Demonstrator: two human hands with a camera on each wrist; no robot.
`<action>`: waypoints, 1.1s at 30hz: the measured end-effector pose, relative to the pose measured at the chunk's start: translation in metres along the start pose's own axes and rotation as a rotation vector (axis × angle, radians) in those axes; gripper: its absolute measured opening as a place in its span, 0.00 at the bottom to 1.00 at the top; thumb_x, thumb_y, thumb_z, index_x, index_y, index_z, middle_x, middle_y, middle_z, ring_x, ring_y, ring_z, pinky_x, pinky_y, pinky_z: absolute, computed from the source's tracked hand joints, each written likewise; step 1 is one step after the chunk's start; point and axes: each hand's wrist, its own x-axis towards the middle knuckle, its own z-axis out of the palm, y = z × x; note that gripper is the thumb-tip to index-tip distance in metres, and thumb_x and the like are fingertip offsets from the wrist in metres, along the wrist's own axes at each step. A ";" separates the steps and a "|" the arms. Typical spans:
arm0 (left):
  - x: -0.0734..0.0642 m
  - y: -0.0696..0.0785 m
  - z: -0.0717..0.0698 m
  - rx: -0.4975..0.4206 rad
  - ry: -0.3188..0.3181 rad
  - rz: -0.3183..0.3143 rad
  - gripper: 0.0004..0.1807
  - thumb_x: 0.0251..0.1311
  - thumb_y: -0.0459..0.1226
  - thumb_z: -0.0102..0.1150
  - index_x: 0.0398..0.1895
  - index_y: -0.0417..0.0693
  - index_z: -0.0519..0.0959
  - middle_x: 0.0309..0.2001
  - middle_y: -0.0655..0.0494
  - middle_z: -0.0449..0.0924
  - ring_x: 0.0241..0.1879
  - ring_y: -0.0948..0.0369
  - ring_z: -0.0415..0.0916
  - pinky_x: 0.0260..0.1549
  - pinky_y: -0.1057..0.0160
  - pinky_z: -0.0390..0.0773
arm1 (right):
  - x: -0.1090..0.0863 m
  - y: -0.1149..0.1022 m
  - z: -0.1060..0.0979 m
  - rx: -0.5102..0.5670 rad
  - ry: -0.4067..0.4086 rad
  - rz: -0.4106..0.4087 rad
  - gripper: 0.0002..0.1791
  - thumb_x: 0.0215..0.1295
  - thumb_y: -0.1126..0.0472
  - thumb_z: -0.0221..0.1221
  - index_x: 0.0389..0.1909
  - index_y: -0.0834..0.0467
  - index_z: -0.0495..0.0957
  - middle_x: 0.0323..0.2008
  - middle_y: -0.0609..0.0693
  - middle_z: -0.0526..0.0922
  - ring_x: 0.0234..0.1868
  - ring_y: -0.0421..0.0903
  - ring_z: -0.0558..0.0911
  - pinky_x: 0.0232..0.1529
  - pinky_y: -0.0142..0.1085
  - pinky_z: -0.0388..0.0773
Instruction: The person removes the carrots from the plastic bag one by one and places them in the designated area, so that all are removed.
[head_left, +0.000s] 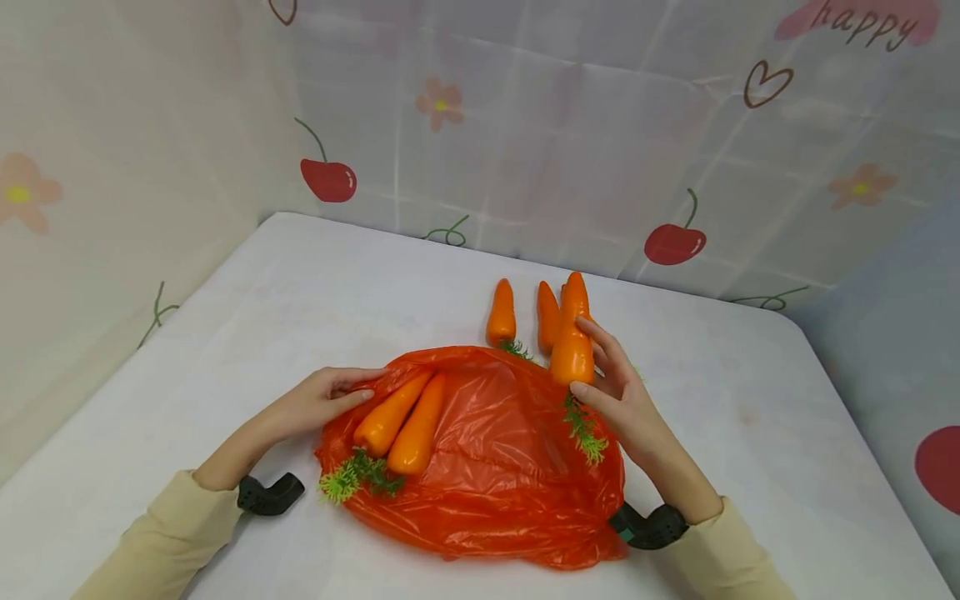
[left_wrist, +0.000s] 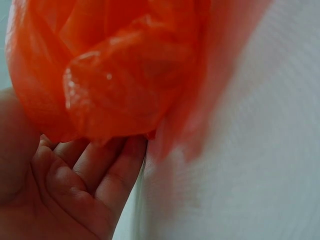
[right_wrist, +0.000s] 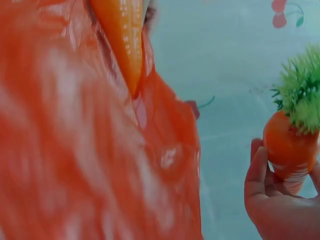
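A red plastic bag [head_left: 495, 442] lies spread on the table. Two toy carrots with green tops, one [head_left: 392, 412] beside the other [head_left: 417, 429], rest on its left part. At the bag's left rim my left hand [head_left: 318, 402] holds the plastic; the left wrist view shows its fingers [left_wrist: 107, 175] passing behind the red film [left_wrist: 125, 90]. Above the bag's right edge, my right hand [head_left: 626, 400] grips another carrot [head_left: 573, 342], its tip pointing away and leafy top hanging down. That carrot's orange body [right_wrist: 287, 142] shows between fingers and thumb in the right wrist view.
Behind the bag lie further carrots: one [head_left: 502, 315] alone, another [head_left: 548, 317] partly hidden by the held one. A white table [head_left: 337, 283] carries everything. Printed curtains [head_left: 525, 150] stand along its back and sides.
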 end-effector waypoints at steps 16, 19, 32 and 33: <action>0.002 -0.003 0.001 -0.015 -0.011 0.002 0.22 0.67 0.37 0.52 0.63 0.40 0.70 0.57 0.44 0.72 0.41 0.55 0.72 0.39 0.65 0.74 | 0.017 -0.001 -0.100 -0.061 0.118 0.079 0.34 0.70 0.70 0.47 0.73 0.46 0.51 0.63 0.55 0.56 0.56 0.47 0.64 0.52 0.28 0.66; 0.001 -0.003 0.001 -0.012 -0.011 0.002 0.22 0.67 0.37 0.52 0.63 0.39 0.70 0.57 0.44 0.72 0.42 0.55 0.72 0.41 0.65 0.74 | 0.029 0.003 -0.121 -0.132 0.087 0.135 0.34 0.71 0.68 0.47 0.73 0.46 0.49 0.63 0.57 0.55 0.56 0.47 0.64 0.51 0.28 0.65; 0.000 0.001 0.000 -0.009 -0.008 0.017 0.22 0.67 0.36 0.52 0.63 0.41 0.71 0.57 0.44 0.72 0.48 0.56 0.73 0.44 0.65 0.73 | 0.059 0.040 -0.156 -0.190 -0.017 0.318 0.34 0.72 0.63 0.48 0.74 0.49 0.46 0.69 0.64 0.44 0.60 0.50 0.56 0.63 0.52 0.47; 0.000 0.001 0.000 -0.005 -0.005 0.021 0.22 0.67 0.37 0.53 0.63 0.41 0.71 0.57 0.44 0.72 0.48 0.56 0.73 0.44 0.65 0.73 | 0.059 0.043 -0.156 -0.186 -0.021 0.330 0.34 0.72 0.63 0.48 0.74 0.50 0.46 0.69 0.64 0.43 0.61 0.52 0.55 0.63 0.55 0.44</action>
